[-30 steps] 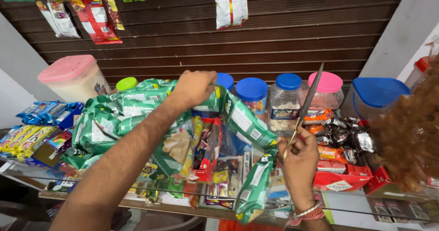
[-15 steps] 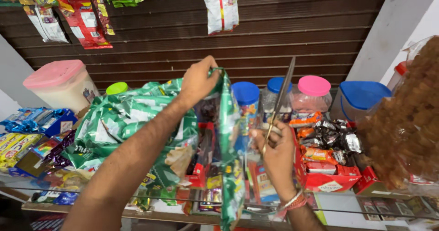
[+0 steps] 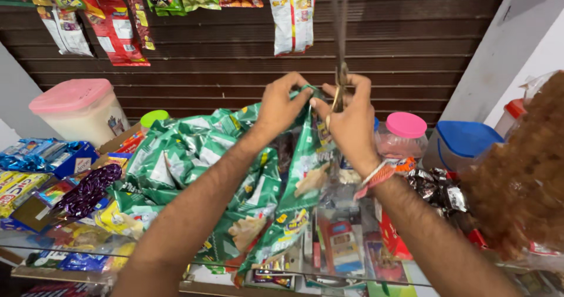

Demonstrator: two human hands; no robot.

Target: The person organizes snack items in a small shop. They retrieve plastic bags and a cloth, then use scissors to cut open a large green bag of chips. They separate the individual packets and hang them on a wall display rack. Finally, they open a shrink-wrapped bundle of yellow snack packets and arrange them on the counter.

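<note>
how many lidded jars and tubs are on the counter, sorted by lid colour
pink lid: 2 – the big tub on the left and the jar beside the right hand
blue lid: 1 – the tub on the right
green lid: 1 – mostly hidden behind the green packets
total: 4 in view

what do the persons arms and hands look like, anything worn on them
Both forearms are bare, with no sleeves in view, and show dark hair. The right hand has a band of orange, red and white threads tied around its wrist. The left hand shows no band, watch or glove. Any rings are too small to tell.
</note>
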